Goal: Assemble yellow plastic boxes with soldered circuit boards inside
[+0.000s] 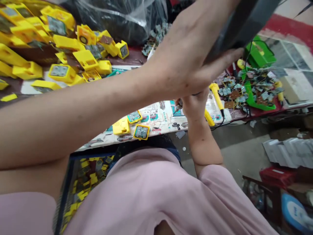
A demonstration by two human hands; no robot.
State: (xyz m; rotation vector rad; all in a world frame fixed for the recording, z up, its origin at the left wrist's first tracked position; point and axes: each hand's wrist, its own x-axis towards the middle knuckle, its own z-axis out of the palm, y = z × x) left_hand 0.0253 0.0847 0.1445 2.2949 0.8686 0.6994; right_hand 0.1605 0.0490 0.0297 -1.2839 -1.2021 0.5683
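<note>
My left hand is raised close to the camera, its forearm crossing the view from the left. A blurred dark grey object lies between its thumb and the hidden fingers; its kind does not show. Below it, partly covered, my right hand is over the table, its fingers closed. A small shiny piece with a thin tip pokes out from it; I cannot tell what it is. Nearby at the table's front edge lie a yellow plastic case and an open yellow case with a circuit board.
Many yellow cases are piled at the back left, by a black plastic bag. Right of my hands are a yellow-handled tool, loose circuit boards and a green bin. A crate of yellow parts stands below.
</note>
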